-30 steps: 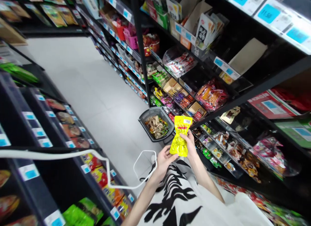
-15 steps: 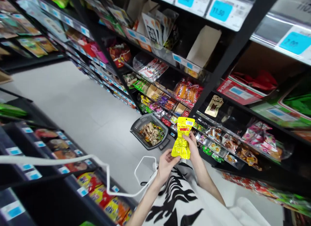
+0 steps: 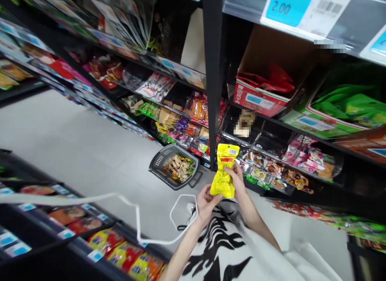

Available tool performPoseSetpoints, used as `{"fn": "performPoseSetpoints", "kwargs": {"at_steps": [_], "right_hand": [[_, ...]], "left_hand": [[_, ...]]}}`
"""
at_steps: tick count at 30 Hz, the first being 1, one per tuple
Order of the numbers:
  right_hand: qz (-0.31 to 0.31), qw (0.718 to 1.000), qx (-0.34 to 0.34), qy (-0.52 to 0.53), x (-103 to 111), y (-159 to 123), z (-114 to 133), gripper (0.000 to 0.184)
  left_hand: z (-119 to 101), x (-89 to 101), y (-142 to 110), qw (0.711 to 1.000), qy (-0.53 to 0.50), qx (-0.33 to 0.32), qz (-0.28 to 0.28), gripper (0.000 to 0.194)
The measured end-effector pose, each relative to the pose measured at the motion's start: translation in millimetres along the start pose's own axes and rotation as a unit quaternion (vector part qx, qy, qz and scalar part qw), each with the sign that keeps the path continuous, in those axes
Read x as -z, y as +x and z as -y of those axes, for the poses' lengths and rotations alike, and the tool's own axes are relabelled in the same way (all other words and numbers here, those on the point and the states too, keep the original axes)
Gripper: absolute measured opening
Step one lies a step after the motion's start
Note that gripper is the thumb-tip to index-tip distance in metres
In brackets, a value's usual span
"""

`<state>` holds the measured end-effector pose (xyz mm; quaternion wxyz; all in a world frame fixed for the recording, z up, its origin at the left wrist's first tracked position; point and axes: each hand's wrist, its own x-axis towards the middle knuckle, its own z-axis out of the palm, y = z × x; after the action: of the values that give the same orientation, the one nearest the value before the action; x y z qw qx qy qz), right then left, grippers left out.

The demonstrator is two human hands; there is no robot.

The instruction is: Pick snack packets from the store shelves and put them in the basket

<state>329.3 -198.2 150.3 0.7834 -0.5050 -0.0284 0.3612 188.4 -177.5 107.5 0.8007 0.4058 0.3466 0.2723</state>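
A bright yellow snack packet (image 3: pixel 223 180) with a hang hole and a barcode at its top is held upright before my body. My left hand (image 3: pixel 208 198) pinches its lower left corner. On its right side, my right hand (image 3: pixel 236 177) grips it with the thumb across the front. Both hands are closed on this one packet. Below and to the left, a grey shopping basket (image 3: pixel 157 168) stands on the floor, holding several small packets (image 3: pixel 181 167).
Shelves with small snack bags (image 3: pixel 304 154), a red box (image 3: pixel 256 98) and a green box (image 3: pixel 319 126) rise ahead and right. A black shelf post (image 3: pixel 212 71) stands just beyond my hands. A white cable (image 3: pixel 138 220) crosses lower left, above another shelf with snack bags (image 3: pixel 120 253).
My view has turned to the right, so shelves and basket appear further left. Both hands keep the yellow packet in nearly the same pose.
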Motion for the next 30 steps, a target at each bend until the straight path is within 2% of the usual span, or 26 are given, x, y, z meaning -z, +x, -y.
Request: {"fn": "performPoseSetpoints", "kwargs": {"at_steps": [8, 17, 22, 30], "right_hand": [[0.004, 0.998, 0.053, -0.038, 40, 8, 23, 0.028], [-0.004, 0.996, 0.087, -0.031, 86, 10, 48, 0.03], [-0.01, 0.995, 0.097, -0.019, 105, 7, 57, 0.031], [-0.01, 0.995, 0.099, -0.011, 121, 7, 62, 0.029]], "left_hand": [[22, -45.6, 5, 1.0, -0.011, -0.012, -0.018, 0.046], [42, -87.6, 8, 1.0, 0.002, -0.01, 0.003, 0.044], [51, -101.0, 8, 1.0, 0.023, -0.011, 0.014, 0.044], [54, -109.5, 5, 0.998, 0.062, -0.017, 0.016, 0.043]]}}
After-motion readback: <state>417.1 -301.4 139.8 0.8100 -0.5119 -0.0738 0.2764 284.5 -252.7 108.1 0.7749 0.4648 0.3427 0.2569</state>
